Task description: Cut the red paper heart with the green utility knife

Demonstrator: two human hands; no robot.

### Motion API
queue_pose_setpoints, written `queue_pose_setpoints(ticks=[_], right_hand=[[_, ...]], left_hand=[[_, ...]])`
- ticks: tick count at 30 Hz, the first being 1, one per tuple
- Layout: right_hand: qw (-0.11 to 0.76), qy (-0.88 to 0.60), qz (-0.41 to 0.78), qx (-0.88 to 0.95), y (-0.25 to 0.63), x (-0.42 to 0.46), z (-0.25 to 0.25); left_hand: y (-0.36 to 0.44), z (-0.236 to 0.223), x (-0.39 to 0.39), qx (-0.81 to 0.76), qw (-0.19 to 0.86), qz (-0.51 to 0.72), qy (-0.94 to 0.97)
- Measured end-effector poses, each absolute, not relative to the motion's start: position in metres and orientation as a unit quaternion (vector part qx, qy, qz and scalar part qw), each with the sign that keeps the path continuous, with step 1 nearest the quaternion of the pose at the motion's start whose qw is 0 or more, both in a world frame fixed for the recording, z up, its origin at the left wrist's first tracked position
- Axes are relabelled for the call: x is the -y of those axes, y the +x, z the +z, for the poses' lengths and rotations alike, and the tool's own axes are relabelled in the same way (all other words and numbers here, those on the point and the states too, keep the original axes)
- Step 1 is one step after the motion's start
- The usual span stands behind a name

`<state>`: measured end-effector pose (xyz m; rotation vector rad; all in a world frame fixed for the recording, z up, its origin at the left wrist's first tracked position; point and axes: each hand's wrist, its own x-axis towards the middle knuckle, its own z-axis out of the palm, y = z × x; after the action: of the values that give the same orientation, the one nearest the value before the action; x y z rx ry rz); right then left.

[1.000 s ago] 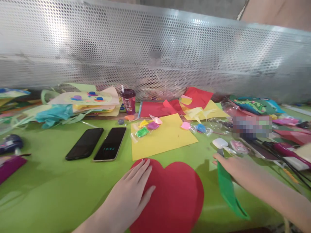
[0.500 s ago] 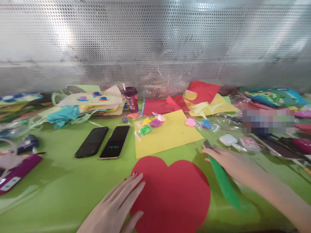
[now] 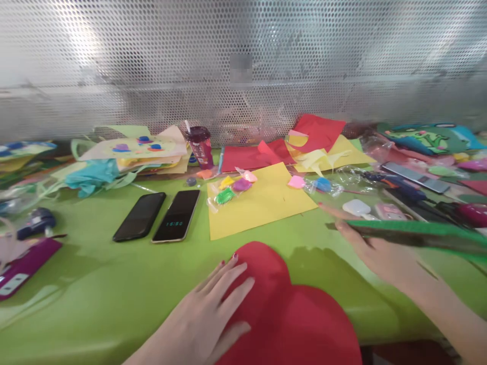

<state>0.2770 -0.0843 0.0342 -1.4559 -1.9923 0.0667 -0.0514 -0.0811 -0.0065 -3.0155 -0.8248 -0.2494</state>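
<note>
A large red paper heart [image 3: 283, 324] lies at the front of the green-covered table, turned aslant, its lower part out of view. My left hand [image 3: 216, 304] rests flat on its left lobe, fingers stretched out and slightly apart. To the right, my right hand [image 3: 365, 248] is raised above the table and closed around a long, flat green thing with a dark underside [image 3: 422, 232]. Motion smears it, so its exact kind does not show. The green thing reaches across to the right edge of the view.
Behind the heart lies a yellow sheet [image 3: 262, 213] bearing small bagged clay pieces [image 3: 225, 195]. Two phones [image 3: 176, 217] stand to its left. A lidded cup [image 3: 200, 147] and coloured paper [image 3: 323, 133] line the perforated metal wall. A white case [image 3: 356, 207] lies at the right.
My right hand has swung the green thing from pointing down at the table to lying nearly level towards the right. The heart has turned clockwise and shifted right under my left hand.
</note>
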Motion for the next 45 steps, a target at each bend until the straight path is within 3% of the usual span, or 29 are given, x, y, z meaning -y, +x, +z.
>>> queue_pose_setpoints(ticks=[4, 11, 19, 27, 45], right_hand=[[0.318, -0.596, 0.039, 0.736, 0.256, 0.07, 0.041], [0.328, -0.525, 0.154, 0.77, 0.232, 0.042, 0.029], [0.338, -0.502, 0.13, 0.785, 0.233, 0.045, 0.009], [0.346, -0.42, 0.127, 0.829, 0.232, 0.041, 0.0], [0.296, -0.395, 0.067, 0.867, 0.228, 0.042, 0.005]], left_hand=[[-0.046, 0.002, 0.058, 0.244, -0.043, -0.032, -0.968], [-0.023, 0.026, 0.014, 0.207, -0.097, 0.017, -0.973], [0.003, 0.014, 0.012, 0.208, -0.02, -0.026, -0.977], [0.01, 0.005, 0.01, 0.195, -0.039, -0.074, -0.977], [0.016, -0.006, 0.008, 0.225, -0.071, -0.117, -0.965]])
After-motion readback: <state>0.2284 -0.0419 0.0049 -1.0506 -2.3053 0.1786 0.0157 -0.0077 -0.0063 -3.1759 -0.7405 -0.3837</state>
